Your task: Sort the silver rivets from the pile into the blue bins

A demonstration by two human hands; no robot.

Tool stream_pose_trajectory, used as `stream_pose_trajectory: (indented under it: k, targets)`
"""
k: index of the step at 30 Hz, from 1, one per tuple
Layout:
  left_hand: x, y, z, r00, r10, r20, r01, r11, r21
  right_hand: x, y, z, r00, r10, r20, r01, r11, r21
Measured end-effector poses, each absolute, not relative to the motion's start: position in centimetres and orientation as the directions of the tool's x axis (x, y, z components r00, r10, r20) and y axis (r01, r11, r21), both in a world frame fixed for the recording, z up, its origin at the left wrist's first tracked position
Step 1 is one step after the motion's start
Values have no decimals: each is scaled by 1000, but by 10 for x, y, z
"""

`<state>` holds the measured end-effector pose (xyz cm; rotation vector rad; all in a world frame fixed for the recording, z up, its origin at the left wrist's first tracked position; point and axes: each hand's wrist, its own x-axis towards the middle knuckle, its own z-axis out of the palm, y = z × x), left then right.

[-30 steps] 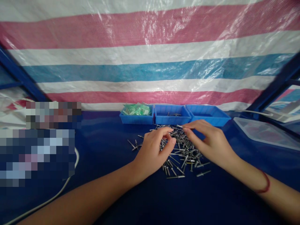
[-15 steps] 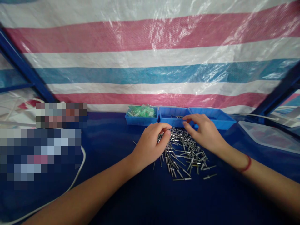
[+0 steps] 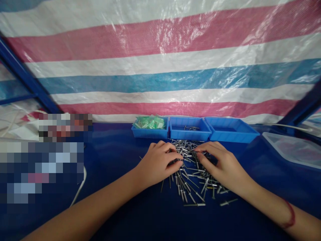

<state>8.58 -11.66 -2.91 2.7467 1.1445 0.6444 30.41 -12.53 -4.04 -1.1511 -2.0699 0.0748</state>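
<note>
A loose pile of silver pop rivets lies on the dark blue tabletop, with several strays at its near edge. My left hand rests at the pile's left side, fingers curled and the thumb close to the forefinger. Some metal shows between those tips, but I cannot make out what they hold. Over the right side of the pile, my right hand pinches a rivet between thumb and forefinger; its tips partly cover it. Behind the pile stands a blue bin with a few rivets inside.
Left of that bin, another blue bin holds green-and-clear plastic packets. A third blue bin stands to the right. Further right lies a translucent plastic tray. A white cable runs along the left; striped sheeting hangs behind.
My right hand has come back from the middle bin's front edge down to the pile. The left hand's thumb and forefinger have parted slightly. The view has shifted a little.
</note>
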Motion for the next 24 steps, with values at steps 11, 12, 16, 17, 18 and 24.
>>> stream_pose_trajectory:
  k: [11,12,16,17,18,24]
  targets:
    - [85,-117,-30,645,689,329,640,-723,259,304,-127,-43,-319,754,574,673,607,-424]
    - [85,-117,-30,642,693,328,640,-720,267,304,-127,-42,-325,751,575,670,612,-421]
    - [84,-117,-29,641,696,324,631,-718,293,303,-128,-41,-333,740,585,665,624,-411]
    - [84,-117,-28,644,698,314,629,-716,301,303,-129,-41,-335,736,587,664,627,-408]
    - [84,-118,-27,649,699,301,627,-715,310,302,-129,-41,-341,732,590,661,633,-403]
    - [82,-119,-24,675,696,243,622,-715,319,300,-133,-38,-386,708,591,643,666,-378]
